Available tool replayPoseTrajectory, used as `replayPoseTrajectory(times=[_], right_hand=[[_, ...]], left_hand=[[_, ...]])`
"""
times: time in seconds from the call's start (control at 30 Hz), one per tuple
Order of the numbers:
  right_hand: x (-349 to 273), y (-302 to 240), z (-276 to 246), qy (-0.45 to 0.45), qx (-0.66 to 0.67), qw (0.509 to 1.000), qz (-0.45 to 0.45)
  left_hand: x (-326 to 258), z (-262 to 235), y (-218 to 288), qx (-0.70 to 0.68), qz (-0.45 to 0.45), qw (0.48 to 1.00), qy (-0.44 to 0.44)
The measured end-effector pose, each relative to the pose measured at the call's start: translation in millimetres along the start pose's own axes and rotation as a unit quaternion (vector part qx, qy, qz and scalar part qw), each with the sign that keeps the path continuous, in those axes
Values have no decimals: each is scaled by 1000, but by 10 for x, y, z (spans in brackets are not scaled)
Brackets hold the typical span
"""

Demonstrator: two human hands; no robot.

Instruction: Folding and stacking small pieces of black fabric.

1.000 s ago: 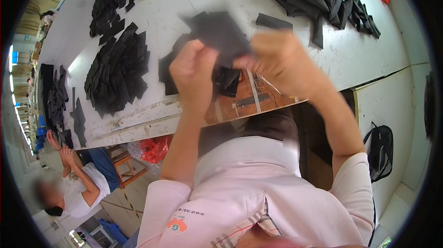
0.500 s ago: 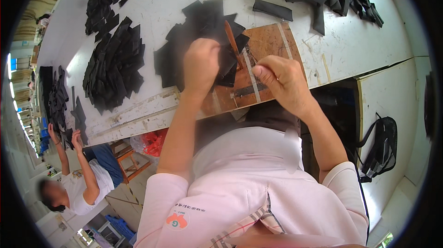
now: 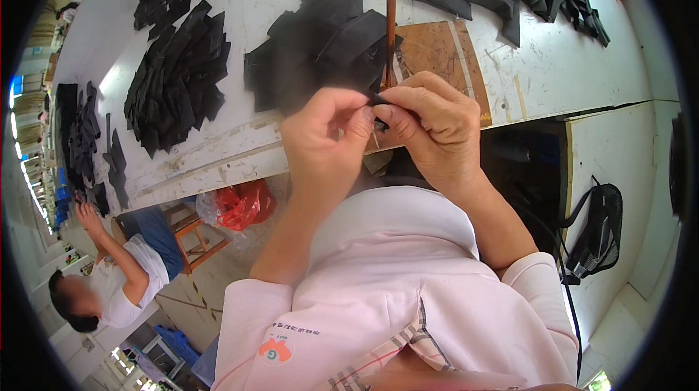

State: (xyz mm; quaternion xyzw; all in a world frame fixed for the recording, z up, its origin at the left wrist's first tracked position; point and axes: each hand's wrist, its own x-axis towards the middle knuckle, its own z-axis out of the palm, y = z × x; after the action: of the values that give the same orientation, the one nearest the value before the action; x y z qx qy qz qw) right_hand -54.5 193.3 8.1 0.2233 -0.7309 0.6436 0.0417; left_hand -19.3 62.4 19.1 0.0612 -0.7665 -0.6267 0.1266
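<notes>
the fingertips of both hands meet on 1 small black piece [image 3: 376, 102], pinched at the table's near edge just in front of the chest. the left hand [image 3: 324, 140] has thumb and forefinger closed on the piece's left end; the right hand [image 3: 435, 129] closes its thumb and first fingers on the right end, its other fingers curled under. most of the piece is hidden by the fingers, so its shape cannot be told.

to do this pinch-work well, it looks wise to keep the grip short and near the tips, hold the piece taut between the 2 hands, and keep it low over the brown board [image 3: 437, 52] rather than up in the air, so a slip drops it on the board.

a thin brown stick [image 3: 391, 34] rises from just behind the fingers, lying across the board toward the far side. a heap of black pieces [image 3: 320, 41] sits touching the board's left edge; a second heap [image 3: 178, 78] lies well apart to the left on the white table [image 3: 568, 63].

both wrists bend inward, knuckles up, forearms rising from the pink sleeves with elbows spread.
</notes>
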Motion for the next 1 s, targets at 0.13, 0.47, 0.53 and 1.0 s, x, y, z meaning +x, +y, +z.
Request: replayPoseTrajectory(times=[0.13, 0.47, 0.53, 1.0], right_hand=[[3, 54, 55, 19, -196, 975, -99], [-50, 173, -155, -60, 244, 940, 230], [-37, 215, -183, -136, 438, 819, 345], [-18, 218, -15, -111, 331, 907, 233]], left_hand=[[-111, 160, -206, 144, 134, 975, 107], [49, -12, -137, -350, -229, 896, -150], [42, 44, -221, -179, -151, 972, -36], [-56, 77, -256, 188, 277, 937, 105]])
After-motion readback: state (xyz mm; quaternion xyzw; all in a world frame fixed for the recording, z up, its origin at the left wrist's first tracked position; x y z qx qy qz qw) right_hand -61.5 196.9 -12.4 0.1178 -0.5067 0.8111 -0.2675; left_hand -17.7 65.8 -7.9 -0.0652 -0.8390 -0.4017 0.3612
